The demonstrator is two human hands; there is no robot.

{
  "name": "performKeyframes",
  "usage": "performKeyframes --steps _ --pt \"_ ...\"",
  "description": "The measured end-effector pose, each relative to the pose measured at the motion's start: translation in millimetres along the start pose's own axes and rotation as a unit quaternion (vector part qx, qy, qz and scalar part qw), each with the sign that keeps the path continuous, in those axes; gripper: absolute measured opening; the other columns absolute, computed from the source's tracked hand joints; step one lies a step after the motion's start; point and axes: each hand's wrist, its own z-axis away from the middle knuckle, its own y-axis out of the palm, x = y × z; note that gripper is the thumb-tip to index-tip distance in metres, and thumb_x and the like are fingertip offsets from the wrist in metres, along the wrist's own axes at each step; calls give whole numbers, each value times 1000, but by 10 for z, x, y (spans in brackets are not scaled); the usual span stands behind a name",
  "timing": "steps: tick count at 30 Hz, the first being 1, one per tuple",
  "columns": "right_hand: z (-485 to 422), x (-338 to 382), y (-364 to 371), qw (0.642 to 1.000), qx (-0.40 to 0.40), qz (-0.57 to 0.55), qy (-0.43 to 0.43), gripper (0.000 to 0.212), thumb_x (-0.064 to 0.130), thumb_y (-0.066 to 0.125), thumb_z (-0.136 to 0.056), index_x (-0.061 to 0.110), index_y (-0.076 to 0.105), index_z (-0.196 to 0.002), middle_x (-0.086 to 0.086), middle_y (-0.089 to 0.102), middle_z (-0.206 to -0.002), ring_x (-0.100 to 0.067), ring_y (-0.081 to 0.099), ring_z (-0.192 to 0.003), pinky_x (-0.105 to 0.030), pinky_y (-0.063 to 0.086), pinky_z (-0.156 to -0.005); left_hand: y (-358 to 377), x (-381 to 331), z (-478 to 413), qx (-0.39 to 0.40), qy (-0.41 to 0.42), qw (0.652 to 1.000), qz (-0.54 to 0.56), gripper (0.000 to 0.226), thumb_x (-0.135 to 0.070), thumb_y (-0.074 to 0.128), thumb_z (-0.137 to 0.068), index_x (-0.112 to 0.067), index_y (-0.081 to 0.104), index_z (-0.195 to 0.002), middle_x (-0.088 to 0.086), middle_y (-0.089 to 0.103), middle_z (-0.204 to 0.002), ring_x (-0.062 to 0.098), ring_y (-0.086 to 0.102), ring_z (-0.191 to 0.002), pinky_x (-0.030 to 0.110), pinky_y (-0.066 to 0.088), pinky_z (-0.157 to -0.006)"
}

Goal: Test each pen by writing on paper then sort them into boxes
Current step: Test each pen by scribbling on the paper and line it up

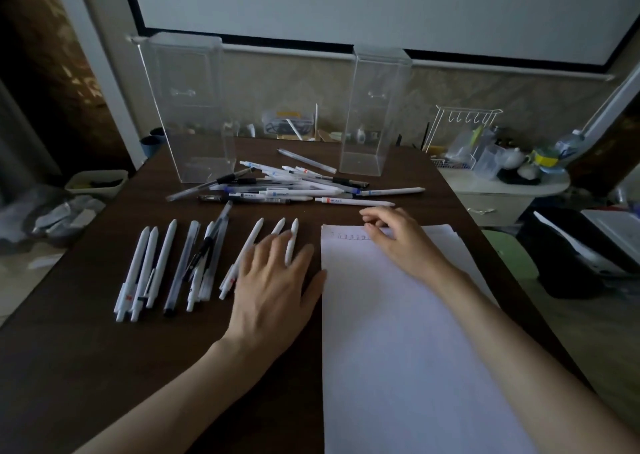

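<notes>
Selecting the next pen for test is the step I judge to be in hand.

**Present state**
- The left hand [273, 280] lies at 9 o'clock of the paper [398, 332]. Its grip is spread flat with the fingers straight. The fingertips rest on the white pens at the 3 o'clock end of the laid-out row [166, 266].
- The right hand [398, 235] is over the paper's 12 o'clock edge. Its grip is loosely curled and pinches nothing. I cannot tell whether it touches the sheet.
- The loose pile of pens [287, 185] lies at 12 o'clock on the worktop [104, 367].
- The left box [187, 107] stands at 11 o'clock and the right box [370, 114] at 1 o'clock. I see no pen in either.
- A faint line of test marks [349, 237] runs along the top of the sheet.

**Recommended procedure**
1. Take the red-banded white pen [353, 202], which lies at the pile's near edge just beyond the right fingertips. Lift it clear rather than dragging it, because the pens in the pile overlap and would likely roll.
2. Move the left hand to the paper's 9 o'clock edge and press flat, so the sheet does not slide under the stroke.
3. Write just beside the existing marks, keeping the results in one line.
4. Keep tested pens apart from the pile until each goes into its box.
</notes>
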Motion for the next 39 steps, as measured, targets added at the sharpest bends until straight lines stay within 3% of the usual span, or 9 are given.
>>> performKeyframes --steps 2,4,7,13,22,28,33,36,39 --pt "-28 5 -3 1000 2 16 4 29 17 52 -95 17 59 -123 11 52 -107 -8 48 -109 -22 39 -93 2 -45 -43 22 97 993 65 51 -50 34 -92 -21 56 -127 12 45 -139 29 41 -129 46 36 -102" --pt "-75 21 -11 1000 1 25 7 28 16 52 -95 16 60 -121 7 53 -108 -6 48 -105 -17 39 -87 6 -91 -65 75 184 975 104 56 -56 29 -93 -28 40 -141 5 21 -154 22 16 -142 39 11 -113" --pt "-213 45 -30 998 -7 61 -7 24 13 52 -94 12 63 -115 4 58 -107 -10 47 -105 -22 37 -91 63 -83 -64 172 219 953 121 62 -63 21 -91 -41 9 -147 -9 -15 -155 10 -19 -141 27 -15 -110" --pt "-550 80 76 988 -23 151 0 23 9 51 -94 10 63 -114 -5 61 -116 -22 48 -108 -27 37 -89 186 -59 -43 195 207 954 99 67 -66 15 -86 -39 11 -148 -7 -1 -157 9 -7 -143 33 -3 -115" --pt "-671 177 300 968 -15 248 45 26 30 52 -95 16 56 -116 -10 53 -115 -27 48 -109 -37 40 -88 200 -52 -54 188 204 952 131 68 -66 19 -86 -36 17 -147 -4 4 -157 12 -2 -144 35 0 -116" --pt "-588 103 155 966 9 256 -30 36 15 50 -97 14 51 -132 -14 53 -106 -29 50 -100 -39 43 -85 196 -49 -60 196 200 951 128 72 -70 13 -82 -38 15 -147 -7 3 -157 8 -4 -143 34 0 -117" --pt "-393 105 -1 951 -70 254 -162 21 1 63 -86 5 64 -106 -16 54 -90 -30 57 -74 -38 48 -66 175 -52 -66 201 196 951 131 73 -71 12 -81 -39 15 -147 -7 2 -157 7 -5 -143 33 0 -116" --pt "-159 165 -35 951 -81 270 -128 24 12 51 -92 16 58 -115 -10 48 -93 -28 53 -76 -40 44 -67 155 -56 -65 208 193 950 131 76 -72 10 -79 -39 15 -147 -9 1 -157 7 -5 -142 31 -1 -116" --pt "154 166 -10 949 -66 308 -33 42 48 26 -92 24 57 -109 0 43 -91 -25 48 -89 -35 23 -75 146 -54 -66 212 194 950 126 76 -73 10 -79 -40 14 -147 -10 1 -157 6 -7 -142 31 -1 -116"
